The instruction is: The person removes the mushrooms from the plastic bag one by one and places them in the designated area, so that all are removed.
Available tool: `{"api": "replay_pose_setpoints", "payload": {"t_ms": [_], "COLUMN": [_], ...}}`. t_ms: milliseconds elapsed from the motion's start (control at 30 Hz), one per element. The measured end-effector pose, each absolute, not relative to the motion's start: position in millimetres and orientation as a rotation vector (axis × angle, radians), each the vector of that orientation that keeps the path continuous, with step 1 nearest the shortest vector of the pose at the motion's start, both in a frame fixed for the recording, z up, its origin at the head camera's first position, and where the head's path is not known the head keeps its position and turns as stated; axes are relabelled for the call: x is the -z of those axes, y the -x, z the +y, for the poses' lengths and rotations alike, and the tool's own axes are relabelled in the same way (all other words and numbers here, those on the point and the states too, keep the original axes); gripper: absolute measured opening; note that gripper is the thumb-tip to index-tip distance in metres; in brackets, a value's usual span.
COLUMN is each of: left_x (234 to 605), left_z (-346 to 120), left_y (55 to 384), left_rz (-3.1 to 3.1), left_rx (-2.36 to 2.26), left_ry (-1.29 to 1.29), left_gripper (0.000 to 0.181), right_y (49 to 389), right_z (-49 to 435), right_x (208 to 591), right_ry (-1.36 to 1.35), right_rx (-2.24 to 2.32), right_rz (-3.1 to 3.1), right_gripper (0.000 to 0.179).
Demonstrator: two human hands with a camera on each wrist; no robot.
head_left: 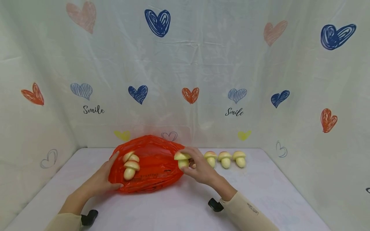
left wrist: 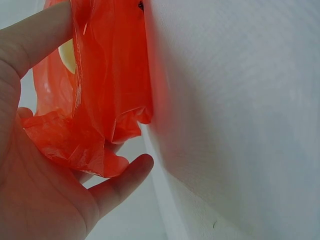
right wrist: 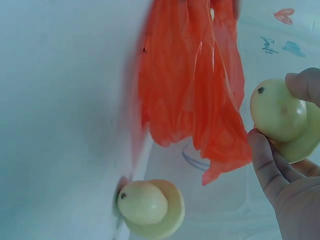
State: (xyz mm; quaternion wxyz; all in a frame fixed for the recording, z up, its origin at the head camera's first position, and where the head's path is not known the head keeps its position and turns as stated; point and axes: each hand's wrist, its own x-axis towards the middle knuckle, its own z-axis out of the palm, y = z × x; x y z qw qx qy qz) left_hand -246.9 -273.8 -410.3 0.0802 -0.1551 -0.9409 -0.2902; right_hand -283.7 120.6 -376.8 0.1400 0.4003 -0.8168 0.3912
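Note:
A red plastic bag [head_left: 153, 160] lies on the table with its mouth spread toward me. Two toy mushrooms [head_left: 129, 174] with pale stems and yellowish-pink caps are inside its left part. My left hand [head_left: 101, 178] holds the bag's left side; in the left wrist view, thumb and fingers [left wrist: 122, 182] lie about the crumpled plastic. At the bag's right edge, my right hand [head_left: 200, 166] pinches another toy mushroom [head_left: 182, 163] between thumb and fingers, stem down. The right wrist view shows this mushroom [right wrist: 277, 110] close beside the bag's rim.
Three toy mushrooms [head_left: 224, 159] stand in a row on the white table [head_left: 260, 192], right of my right hand. A bit of another pale thing shows behind that hand. A white curtain [head_left: 202, 64] with printed hearts hangs behind and along both sides.

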Motion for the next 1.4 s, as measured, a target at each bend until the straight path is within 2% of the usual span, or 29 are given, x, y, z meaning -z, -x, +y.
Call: {"api": "replay_pose_setpoints", "payload": {"t_ms": [533,1400], "left_x": [408,408], "left_z": [-274,-273], "left_y": [247,247], "left_rz": [-2.826,-2.826], "left_rx": [0.871,0.878], "left_ry": [0.450,0.454], "left_gripper": [0.121,0.122], "right_y": [286,296], "right_z": [155,184], "right_x": [383,406], "right_ry": [-1.043,-0.847], "right_rx": [-1.048,-1.135], "right_rz": [-2.301,-2.439], "right_gripper": [0.056,0.057]}}
